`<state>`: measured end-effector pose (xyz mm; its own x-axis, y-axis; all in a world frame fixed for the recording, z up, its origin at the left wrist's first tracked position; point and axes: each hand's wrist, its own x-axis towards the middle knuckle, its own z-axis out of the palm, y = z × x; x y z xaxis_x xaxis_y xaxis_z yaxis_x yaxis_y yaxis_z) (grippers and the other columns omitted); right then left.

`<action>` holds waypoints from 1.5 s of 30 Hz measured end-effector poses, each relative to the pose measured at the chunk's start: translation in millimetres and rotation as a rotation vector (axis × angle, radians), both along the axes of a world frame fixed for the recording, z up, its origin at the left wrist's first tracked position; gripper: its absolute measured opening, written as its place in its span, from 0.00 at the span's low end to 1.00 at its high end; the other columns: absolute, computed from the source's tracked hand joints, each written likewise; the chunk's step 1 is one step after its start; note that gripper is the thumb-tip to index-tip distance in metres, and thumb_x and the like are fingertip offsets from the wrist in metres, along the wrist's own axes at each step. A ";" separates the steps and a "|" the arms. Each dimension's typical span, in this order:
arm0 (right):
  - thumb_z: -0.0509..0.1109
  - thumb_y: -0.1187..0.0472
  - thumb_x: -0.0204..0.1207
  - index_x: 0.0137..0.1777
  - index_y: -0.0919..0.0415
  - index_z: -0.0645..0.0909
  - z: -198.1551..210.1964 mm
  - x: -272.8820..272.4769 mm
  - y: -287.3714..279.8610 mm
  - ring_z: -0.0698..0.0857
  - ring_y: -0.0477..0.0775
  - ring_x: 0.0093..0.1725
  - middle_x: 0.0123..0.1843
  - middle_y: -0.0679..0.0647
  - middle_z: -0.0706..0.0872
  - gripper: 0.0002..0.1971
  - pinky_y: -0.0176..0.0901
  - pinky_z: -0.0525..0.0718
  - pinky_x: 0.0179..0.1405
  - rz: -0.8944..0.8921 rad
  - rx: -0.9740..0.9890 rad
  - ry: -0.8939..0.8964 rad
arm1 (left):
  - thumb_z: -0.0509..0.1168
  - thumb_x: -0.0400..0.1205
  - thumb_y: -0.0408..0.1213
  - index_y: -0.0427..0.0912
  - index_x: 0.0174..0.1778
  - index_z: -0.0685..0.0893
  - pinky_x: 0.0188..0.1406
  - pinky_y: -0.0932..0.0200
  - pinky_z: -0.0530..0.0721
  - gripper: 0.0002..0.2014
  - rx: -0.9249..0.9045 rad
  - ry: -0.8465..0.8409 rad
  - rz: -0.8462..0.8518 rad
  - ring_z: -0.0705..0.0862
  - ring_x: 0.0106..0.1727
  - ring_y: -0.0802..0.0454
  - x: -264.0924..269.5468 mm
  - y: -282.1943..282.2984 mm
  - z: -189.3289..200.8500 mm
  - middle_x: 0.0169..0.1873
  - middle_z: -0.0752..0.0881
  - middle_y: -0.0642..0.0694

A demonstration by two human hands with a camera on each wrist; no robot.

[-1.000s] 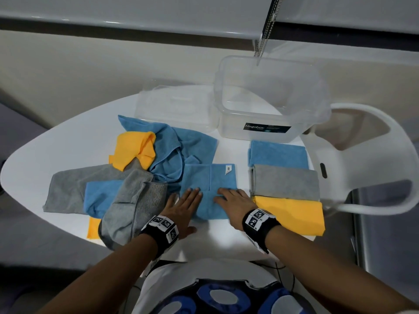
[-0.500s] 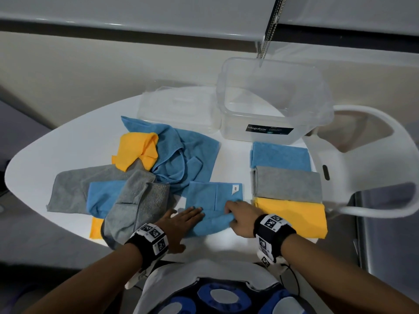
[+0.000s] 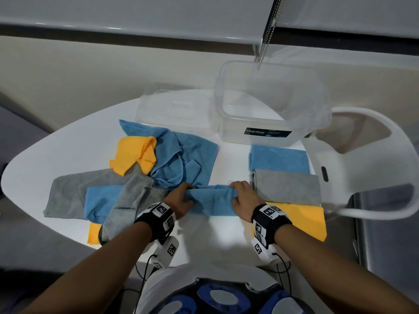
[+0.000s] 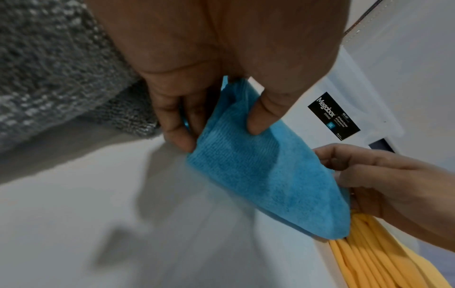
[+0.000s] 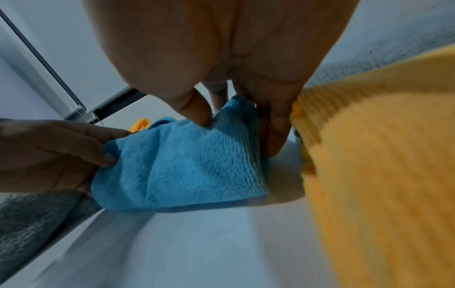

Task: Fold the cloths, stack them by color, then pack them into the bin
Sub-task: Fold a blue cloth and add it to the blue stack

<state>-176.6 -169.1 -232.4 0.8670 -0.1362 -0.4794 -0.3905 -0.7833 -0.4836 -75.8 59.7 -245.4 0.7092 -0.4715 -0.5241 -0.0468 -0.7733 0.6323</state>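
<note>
Currently you hold one blue cloth (image 3: 213,202) by its two ends at the near middle of the table (image 3: 68,141). Your left hand (image 3: 179,200) pinches the left end, thumb on top and fingers beneath; your right hand (image 3: 242,198) pinches the right end in the same way. Its far edge is raised, so the fold appears to be in progress, not finished.

Completed work, as judged from the layout: three folded piles lie side by side on your right. These are the folded blue pile (image 3: 280,158) nearest the bin (image 3: 272,103), the folded gray pile (image 3: 288,186) in the middle, and the folded yellow pile (image 3: 301,218) closest to you.

Remaining work: the unfolded heap (image 3: 136,177) on your left contains blue, gray and yellow cloths, overlapping and crumpled. The bin holds no cloth, and its lid (image 3: 179,109) lies beside it. Packing has not begun, so the task is roughly at its midpoint at best.
</note>
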 end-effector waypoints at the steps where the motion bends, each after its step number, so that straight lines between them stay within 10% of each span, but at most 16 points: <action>1: 0.60 0.58 0.79 0.75 0.58 0.67 -0.1 -0.7 1.0 0.76 0.60 0.68 0.73 0.57 0.69 0.24 0.51 0.75 0.71 0.006 -0.014 -0.023 | 0.71 0.74 0.37 0.48 0.66 0.75 0.61 0.55 0.77 0.24 -0.009 -0.003 0.012 0.81 0.62 0.43 1.1 0.7 -1.2 0.60 0.82 0.42; 6: 0.61 0.53 0.72 0.75 0.57 0.69 3.2 -6.1 8.7 0.66 0.60 0.77 0.80 0.57 0.63 0.29 0.57 0.69 0.77 0.221 -0.240 -0.228 | 0.61 0.66 0.48 0.50 0.68 0.77 0.71 0.55 0.69 0.30 -0.008 -0.023 0.028 0.75 0.65 0.45 3.4 0.4 0.3 0.63 0.76 0.43; 10: 0.61 0.57 0.71 0.73 0.60 0.72 6.4 -7.0 16.5 0.70 0.62 0.74 0.79 0.59 0.66 0.28 0.57 0.69 0.77 0.307 -0.272 -0.354 | 0.64 0.78 0.42 0.47 0.70 0.77 0.72 0.53 0.69 0.22 0.011 -0.045 0.004 0.76 0.67 0.41 8.1 -1.6 -6.4 0.65 0.76 0.39; 17: 0.55 0.45 0.83 0.86 0.61 0.46 -22.0 -16.7 24.5 0.44 0.61 0.87 0.88 0.56 0.42 0.38 0.65 0.49 0.84 0.508 -0.316 -0.094 | 0.63 0.83 0.37 0.44 0.72 0.72 0.72 0.50 0.71 0.21 0.062 -0.088 0.018 0.76 0.69 0.38 10.6 -9.6 -17.1 0.67 0.76 0.37; 27: 0.53 0.41 0.83 0.86 0.54 0.38 -37.3 -4.2 12.6 0.39 0.60 0.86 0.88 0.52 0.37 0.39 0.57 0.33 0.80 0.551 -0.339 -0.069 | 0.62 0.77 0.32 0.43 0.74 0.71 0.66 0.36 0.76 0.26 0.166 -0.472 -0.211 0.72 0.68 0.32 -0.6 -18.9 -0.9 0.72 0.68 0.36; 35: 0.46 0.33 0.82 0.86 0.58 0.35 -41.8 -2.4 17.9 0.40 0.57 0.86 0.88 0.53 0.38 0.42 0.57 0.36 0.83 0.494 -0.326 -0.014 | 0.39 0.83 0.59 0.42 0.85 0.45 0.83 0.44 0.42 0.37 0.312 -0.541 -0.644 0.41 0.85 0.43 -20.2 -23.4 -28.3 0.83 0.40 0.44; 45: 0.31 0.26 0.73 0.81 0.59 0.26 -50.2 -3.1 17.5 0.28 0.52 0.83 0.82 0.50 0.25 0.46 0.53 0.31 0.82 0.473 -0.291 0.021 | 0.44 0.82 0.64 0.42 0.84 0.54 0.80 0.44 0.51 0.39 0.325 -0.474 -0.637 0.51 0.84 0.43 -11.2 -20.7 -43.3 0.84 0.49 0.43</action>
<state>-179.8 -151.6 -282.6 0.8565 0.1362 -0.4979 0.0288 -0.9757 -0.2174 -87.0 38.9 -288.7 0.5383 -0.7323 -0.4171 -0.7374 -0.6489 0.1875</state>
